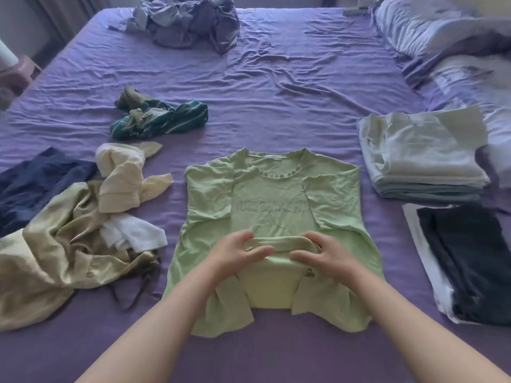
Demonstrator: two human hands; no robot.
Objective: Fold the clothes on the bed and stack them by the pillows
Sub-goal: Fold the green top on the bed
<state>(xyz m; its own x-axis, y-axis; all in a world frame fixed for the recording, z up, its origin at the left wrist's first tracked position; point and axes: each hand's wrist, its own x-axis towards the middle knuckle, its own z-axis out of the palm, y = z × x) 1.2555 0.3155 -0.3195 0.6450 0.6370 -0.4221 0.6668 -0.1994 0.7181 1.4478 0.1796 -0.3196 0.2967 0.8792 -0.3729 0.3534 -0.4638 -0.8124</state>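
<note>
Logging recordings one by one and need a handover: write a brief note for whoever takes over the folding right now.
Left hand and right hand both grip the rolled-up bottom hem of the green T-shirt, which lies mid-bed with its sleeves folded in.
Done: a folded stack by the pillows, and dark folded clothes nearer.
Left: finish the T-shirt and stack it; fold the striped garment, the cream, beige and navy heap, and the grey pile at the far edge.

1 head-worn wide-angle camera looks forward and down across the bed, close above both forearms, a green shirt at frame center and pillows at the far right edge.
</note>
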